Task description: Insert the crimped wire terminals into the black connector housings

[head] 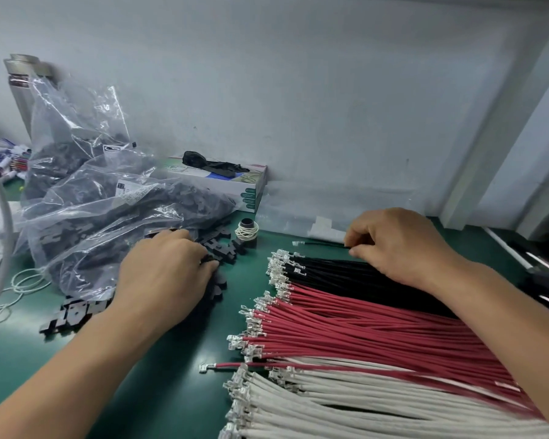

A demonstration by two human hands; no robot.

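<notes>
On the green mat lie three fanned bundles of crimped wires: black wires (330,272), red wires (346,324) and white wires (314,403), with their metal terminals (279,264) pointing left. My right hand (403,245) pinches a single black wire (320,243) just above the black bundle. My left hand (168,274) lies on a loose pile of black connector housings (225,245), its fingers curled over one; the grip itself is hidden. One red wire (232,365) lies apart.
Clear plastic bags (108,198) full of black housings fill the left. A row of housings (76,312) lies at the front left. A spool wrapped with rubber bands (247,231) and a tissue box (232,182) stand by the white wall. Cables lie at the far right (545,274).
</notes>
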